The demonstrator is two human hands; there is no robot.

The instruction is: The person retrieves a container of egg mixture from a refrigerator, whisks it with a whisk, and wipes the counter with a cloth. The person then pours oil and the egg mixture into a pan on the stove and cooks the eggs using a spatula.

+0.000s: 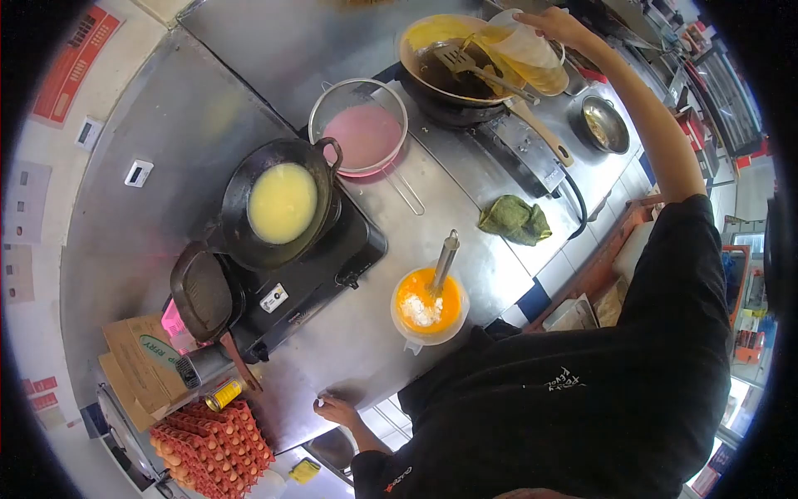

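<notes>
My right hand [553,25] grips a translucent plastic jug [532,62], tilted over a wide pan [407,62] with yellow liquid at its lip. A slotted spatula [470,66] rests in the pan across dark contents. My left hand [337,410] is low over the counter's front edge, fingers drawn together around a small pale thing I cannot make out. Between my hands stands a bowl [397,291] of orange egg mixture with white powder and a whisk [445,262]. A black wok [237,200] holds pale yellow liquid [283,203] on a black stove [357,241].
A sieve [399,98] sits over a pink bowl beside the wok. A green cloth [515,220] lies near the right burner [528,158]. A small metal bowl [605,125] stands beyond. Stacked egg trays [216,445], a yellow can [224,394] and cardboard [145,362] occupy the lower left.
</notes>
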